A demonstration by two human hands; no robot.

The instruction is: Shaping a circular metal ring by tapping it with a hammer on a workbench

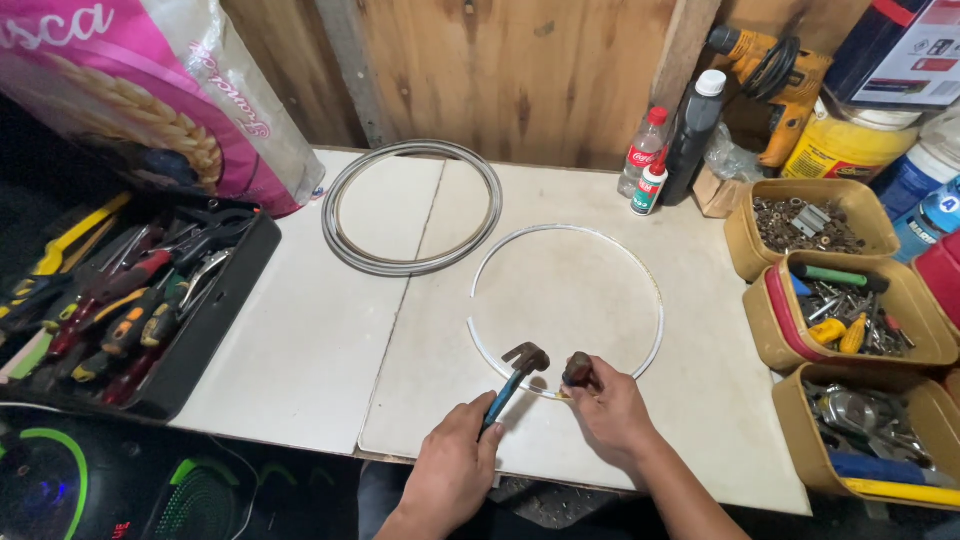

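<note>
on the table (320,340), a coil of cable (412,207) lies behind and left of a thin ring (566,300). a tool tray (130,300) sits at the left edge, three bins (850,290) at the right, bottles (670,140) behind.

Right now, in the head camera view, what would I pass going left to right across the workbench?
Black tool tray → grey coiled ring → left hand holding a blue-handled hammer → right hand gripping a brown-handled tool on the thin white hoop → tan bins of hardware.

Rusty metal hammer (522,360), matt white tabletop (320,330)
</note>
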